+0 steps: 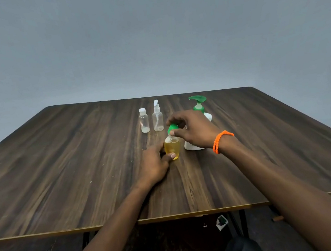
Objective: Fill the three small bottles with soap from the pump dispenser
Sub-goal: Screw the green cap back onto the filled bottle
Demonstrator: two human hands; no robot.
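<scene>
The right hand (194,130) is covering the upper body of the white pump dispenser (194,145), so only its base, a shoulder patch and the green pump head (198,100) are showing behind the knuckles. The left hand (154,164) is hiding the left side of the small amber-filled bottle (172,148), and whether the bottle's neck is open under the green cap (172,128) is hard to make out.

The left grip is curling round the amber bottle, thumb lying across its lower front, holding it upright on the counter (61,169). The right grip is pinching the green cap between thumb and fingertips, directly above the left grip; the cap is sitting tilted at the bottle's mouth. An orange bead bracelet (221,140) is circling the right wrist.

Beyond the right grip and slightly to its left, two clear bottles are standing just beside each other: a flip-cap bottle (144,121) with a pale layer at the bottom, and a spray-top bottle (157,118) with a dip tube inside. The dispenser is standing just beside the amber bottle, on its right.

Wide bare wood is stretching left of the left grip and right of the right grip; the counter's near edge is lying well below both wrists
</scene>
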